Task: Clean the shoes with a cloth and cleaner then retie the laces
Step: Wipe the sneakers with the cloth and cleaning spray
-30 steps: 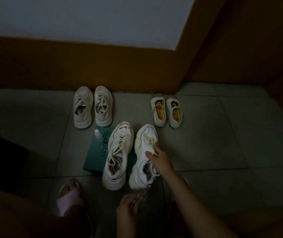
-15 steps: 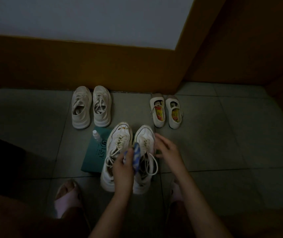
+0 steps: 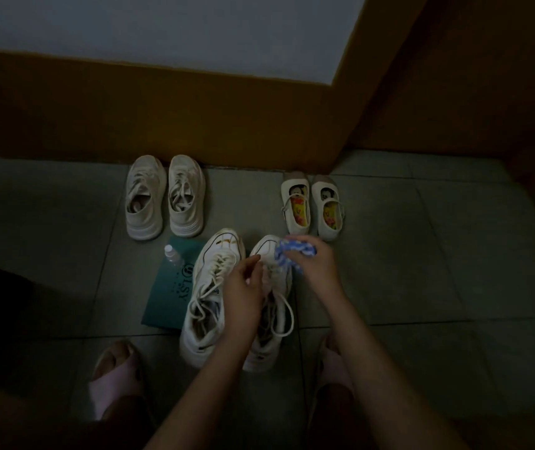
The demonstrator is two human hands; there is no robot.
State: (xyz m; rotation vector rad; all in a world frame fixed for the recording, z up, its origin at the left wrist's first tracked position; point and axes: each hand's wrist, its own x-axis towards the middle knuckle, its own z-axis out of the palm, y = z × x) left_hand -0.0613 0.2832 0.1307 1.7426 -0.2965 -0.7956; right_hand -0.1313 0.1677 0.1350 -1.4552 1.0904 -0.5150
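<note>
Step in hand: starting the wipe-down of the near pair of white sneakers. Judging by the undone laces, the retying step has not yet been reached.

Hand states:
- The right hand (image 3: 316,266) is gripping a bunched blue-and-white patterned cloth (image 3: 293,253), holding it just over the toe of the right sneaker (image 3: 266,250).
- The left hand (image 3: 243,287) is hovering over the lacing of the same sneaker with its fingers curled. Whether it is pinching a lace or holding nothing cannot be told in this dim light.

Location of the task items: the right sneaker and the left sneaker (image 3: 209,293) are standing side by side on the tiled floor (image 3: 421,254), toes pointing away from the person. The left sneaker is partly overlapping a green box (image 3: 168,293). A small clear spray bottle (image 3: 173,254), probably the cleaner, is standing at the far corner of that box, untouched.

Condition of the sneakers: both are looking off-white and chunky-soled, with dark trim lines. The laces (image 3: 217,264) are lying slack, and one loop (image 3: 287,316) is trailing over the side of the right sneaker. The left sneaker's toe is showing small orange-brown marks.

Next move, as a judgement: the cloth is probably needing cleaner, so one hand should be reaching for the bottle while the other steadies the sneaker. Wiping should be working round the loose laces to avoid snagging them.
</note>
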